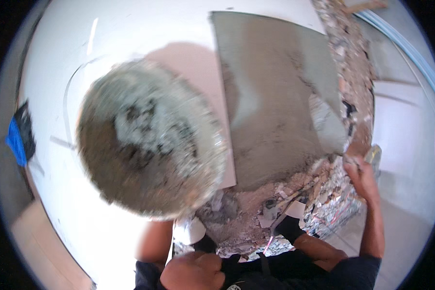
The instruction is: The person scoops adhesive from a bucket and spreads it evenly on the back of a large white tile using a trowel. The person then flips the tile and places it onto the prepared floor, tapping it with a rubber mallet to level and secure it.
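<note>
A round bucket (152,140) crusted with grey mortar looms large and blurred at the left, its open mouth facing up. My left forearm (154,237) runs up behind its near rim; the left hand itself is hidden by the bucket. To the right, my right hand (360,174) is closed around the handle of a trowel. Its pale pointed blade (324,121) rests against the wet grey mortar (270,111), which is spread in a wide layer in front of me. Lumpy grey mortar (154,130) lies inside the bucket.
Broken rubble (345,63) edges the mortar on the right and continues around my feet. A pinkish board or tile (193,65) lies partly under the bucket. White flooring (48,193) spreads to the left, with a blue and black item (20,135) on it. Pale blue pipes (401,41) run at upper right.
</note>
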